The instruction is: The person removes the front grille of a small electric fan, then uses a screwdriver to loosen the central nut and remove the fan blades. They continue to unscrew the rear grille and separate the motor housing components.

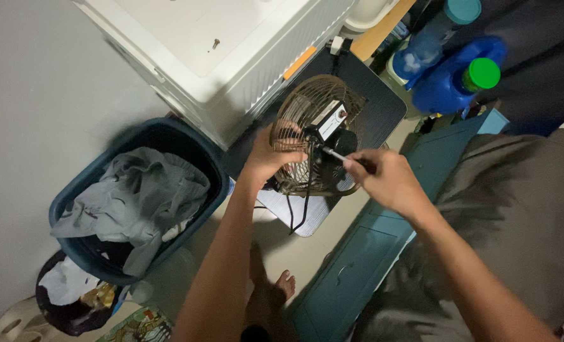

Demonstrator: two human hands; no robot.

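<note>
Right hand (389, 180) grips a slim metal screwdriver (336, 154), shaft pointing left into the small round wire-caged fan's (317, 136) black motor; left hand (270, 154) clasps the cage's left rim.

A white rectangular label (330, 120) sits on the fan's black motor housing (340, 144); blue, green-capped bottle (454, 82) top right

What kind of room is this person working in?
Probably a home laundry or utility corner. A dark basket full of clothes stands beside a white appliance, and blue detergent bottles stand nearby. The left hand steadies a small metal fan; the right hand holds a screwdriver.
</note>
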